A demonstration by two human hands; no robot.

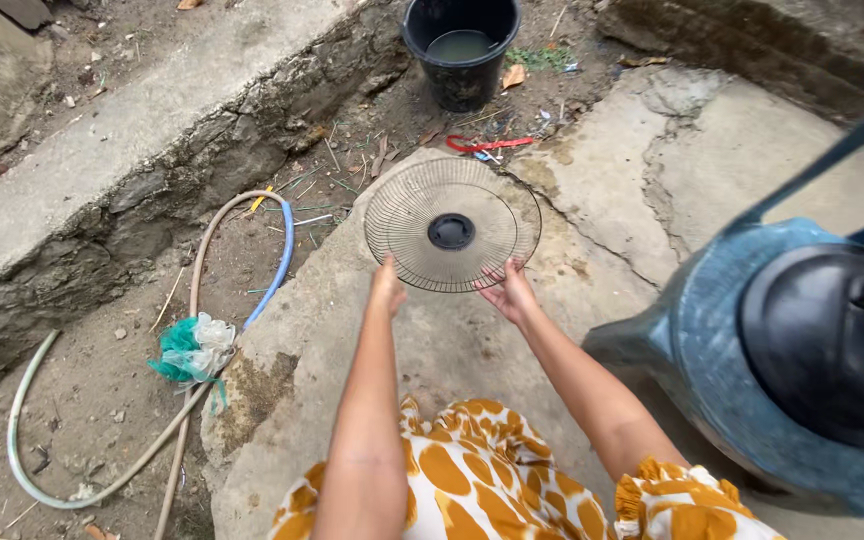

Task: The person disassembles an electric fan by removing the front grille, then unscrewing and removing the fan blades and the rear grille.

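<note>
Grille: round wire fan guard (451, 224) with a dark hub, at centre frame, just above both hands. Left hand (387, 285) grips its lower left rim, fingers closed around the wire. Right hand (508, 291) holds the lower right rim, fingers spread along the edge. Whether the guard rests on the slab or is lifted cannot be told. Fan base (832, 340), dark with coloured buttons, sits on a blue drum (712, 340) at right, both cut off by the frame edge. Surface: cracked concrete slab (632, 190), outdoors. Black bucket (461, 50) with murky water at top centre. Hose (102, 420) loops over bare soil at lower left beside a concrete ledge (132, 130).
</note>
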